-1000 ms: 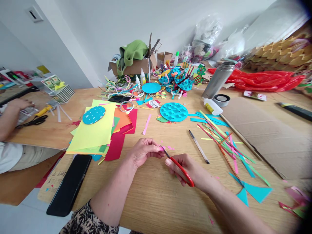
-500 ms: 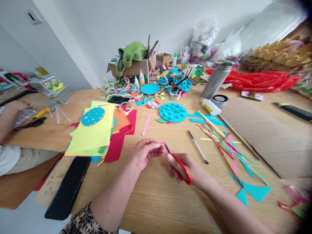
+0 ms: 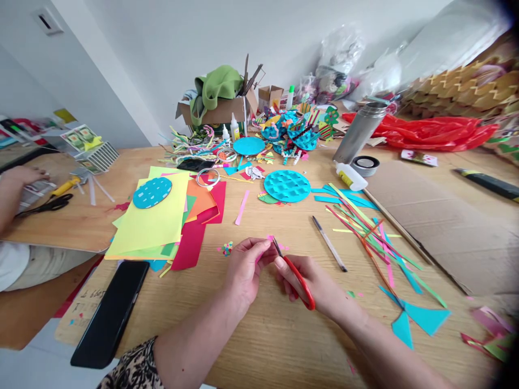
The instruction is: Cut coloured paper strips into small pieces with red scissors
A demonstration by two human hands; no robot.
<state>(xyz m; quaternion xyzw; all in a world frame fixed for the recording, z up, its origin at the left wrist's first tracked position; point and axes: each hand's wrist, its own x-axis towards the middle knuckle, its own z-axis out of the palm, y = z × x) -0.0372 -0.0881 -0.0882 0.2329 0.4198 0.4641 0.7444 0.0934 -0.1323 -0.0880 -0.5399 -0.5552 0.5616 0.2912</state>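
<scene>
Between finger and thumb, my left hand pinches a small pink paper piece above the table. Red-handled scissors are in my right hand, their dark blades pointing up and left, with the tips at the pink piece. Small pink scraps lie on the wood beneath the blades. Left of my left hand sits a little heap of coloured paper bits. A pink strip lies farther back, and a pen rests to the right of my hands.
Stacked coloured paper and a black phone lie at left. Paper strips, a glue bottle, a metal flask and cardboard are at right. Another person's hand rests at far left.
My left hand has turned slightly and moved a little right, closer to the scissors, uncovering the heap of bits. The scissors have shifted slightly left.
</scene>
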